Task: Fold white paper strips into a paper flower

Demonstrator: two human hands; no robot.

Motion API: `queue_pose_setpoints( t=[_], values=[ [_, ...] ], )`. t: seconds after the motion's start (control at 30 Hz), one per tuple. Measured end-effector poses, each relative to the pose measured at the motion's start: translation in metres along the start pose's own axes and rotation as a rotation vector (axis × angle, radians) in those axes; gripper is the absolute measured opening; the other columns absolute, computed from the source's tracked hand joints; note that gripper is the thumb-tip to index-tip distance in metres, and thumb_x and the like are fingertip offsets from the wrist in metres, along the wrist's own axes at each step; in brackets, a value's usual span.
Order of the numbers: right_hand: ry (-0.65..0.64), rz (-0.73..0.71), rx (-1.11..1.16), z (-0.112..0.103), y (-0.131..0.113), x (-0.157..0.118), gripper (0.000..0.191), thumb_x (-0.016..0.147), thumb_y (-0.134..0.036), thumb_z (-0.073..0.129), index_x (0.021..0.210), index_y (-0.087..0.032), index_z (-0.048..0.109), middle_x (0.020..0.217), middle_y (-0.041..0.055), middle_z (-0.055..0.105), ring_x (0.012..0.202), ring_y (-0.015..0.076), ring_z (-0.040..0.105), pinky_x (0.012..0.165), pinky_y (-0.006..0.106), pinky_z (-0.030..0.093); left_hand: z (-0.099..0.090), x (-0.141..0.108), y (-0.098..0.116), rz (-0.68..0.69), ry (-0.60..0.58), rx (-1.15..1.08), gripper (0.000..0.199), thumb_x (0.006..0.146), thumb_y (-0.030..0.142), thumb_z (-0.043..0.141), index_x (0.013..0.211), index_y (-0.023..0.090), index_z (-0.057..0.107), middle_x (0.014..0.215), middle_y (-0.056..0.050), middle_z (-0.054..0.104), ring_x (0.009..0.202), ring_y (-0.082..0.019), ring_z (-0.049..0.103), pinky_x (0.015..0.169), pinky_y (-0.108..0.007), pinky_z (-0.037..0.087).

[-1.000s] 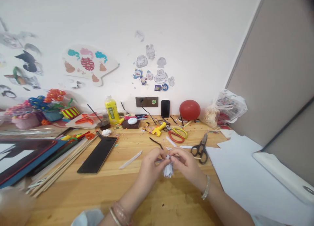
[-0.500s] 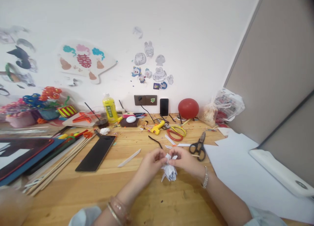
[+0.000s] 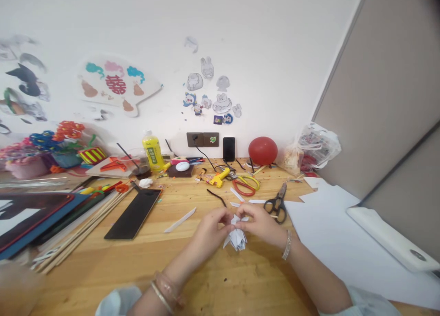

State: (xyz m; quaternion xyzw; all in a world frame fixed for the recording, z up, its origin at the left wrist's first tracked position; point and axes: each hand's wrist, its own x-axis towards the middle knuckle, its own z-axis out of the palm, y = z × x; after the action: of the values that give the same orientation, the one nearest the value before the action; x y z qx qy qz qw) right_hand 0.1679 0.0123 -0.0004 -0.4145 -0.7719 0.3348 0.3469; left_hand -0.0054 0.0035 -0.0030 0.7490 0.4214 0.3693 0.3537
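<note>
Pinching the white paper bundle (image 3: 237, 239) at its far end with left hand (image 3: 213, 227) and right hand (image 3: 261, 224), over the worktop (image 3: 247, 284); best to press evenly (lightly, to avoid crumpling it).

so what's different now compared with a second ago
The white paper piece now looks wider and more fanned out, with more of it showing; it hung narrower before. The left hand and right hand still pinch it, and nothing was visibly let go. The black scissors, yellow glue gun and red balloon stayed put; the camera view shifted slightly.
</note>
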Motion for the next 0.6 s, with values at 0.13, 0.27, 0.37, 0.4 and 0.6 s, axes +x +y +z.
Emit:
queue_pose_setpoints(
  t=[0.13, 0.27, 0.37, 0.4, 0.6],
  values=[
    [0.020, -0.045, -0.049, 0.004, 0.004, 0.001, 0.006, 0.075, -0.017, 0.062, 0.074, -0.017, 0.056, 0.075, -0.0016, 0.057, 0.073, 0.0149, 0.053, 0.067, 0.025, 0.039, 0.000, 0.000, -0.001, 0.056, 0.013, 0.082, 0.003, 0.073, 0.015, 0.054, 0.072, 0.016, 0.057, 0.072, 0.000, 0.060, 0.071, -0.015, 0.054, 0.067, -0.025, 0.040],
    [0.033, -0.140, -0.191, 0.006, 0.006, 0.002, 0.005, 0.077, -0.017, 0.061, 0.074, -0.017, 0.058, 0.075, -0.0001, 0.057, 0.074, 0.0157, 0.054, 0.068, 0.026, 0.039, 0.002, -0.001, -0.002, 0.076, 0.032, 0.158, 0.007, 0.074, 0.014, 0.052, 0.070, 0.017, 0.057, 0.072, -0.001, 0.060, 0.071, -0.016, 0.054, 0.066, -0.025, 0.040],
    [0.046, -0.225, -0.263, 0.005, 0.004, 0.002, 0.008, 0.081, -0.021, 0.058, 0.074, -0.017, 0.058, 0.072, 0.0006, 0.057, 0.073, 0.0159, 0.053, 0.067, 0.026, 0.039, 0.002, -0.001, -0.001, 0.079, 0.037, 0.158, 0.009, 0.074, 0.014, 0.051, 0.070, 0.017, 0.058, 0.071, -0.001, 0.060, 0.069, -0.015, 0.053, 0.064, -0.025, 0.039],
    [0.050, -0.250, -0.271, 0.004, 0.003, 0.002, 0.009, 0.082, -0.022, 0.057, 0.074, -0.017, 0.059, 0.071, 0.0008, 0.056, 0.072, 0.0160, 0.052, 0.066, 0.026, 0.039, 0.001, -0.001, 0.000, 0.079, 0.039, 0.134, 0.008, 0.074, 0.014, 0.052, 0.070, 0.017, 0.058, 0.071, -0.001, 0.059, 0.069, -0.015, 0.053, 0.065, -0.026, 0.039],
    [0.076, -0.227, -0.094, 0.004, -0.003, -0.002, 0.010, 0.081, -0.024, 0.059, 0.073, -0.018, 0.060, 0.074, 0.0011, 0.061, 0.073, 0.0159, 0.055, 0.069, 0.027, 0.040, -0.015, 0.006, 0.006, -0.127, -0.113, -0.419, 0.025, 0.075, 0.031, 0.056, 0.094, 0.015, 0.055, 0.073, 0.000, 0.057, 0.067, -0.013, 0.054, 0.066, -0.027, 0.043]
  ],
)
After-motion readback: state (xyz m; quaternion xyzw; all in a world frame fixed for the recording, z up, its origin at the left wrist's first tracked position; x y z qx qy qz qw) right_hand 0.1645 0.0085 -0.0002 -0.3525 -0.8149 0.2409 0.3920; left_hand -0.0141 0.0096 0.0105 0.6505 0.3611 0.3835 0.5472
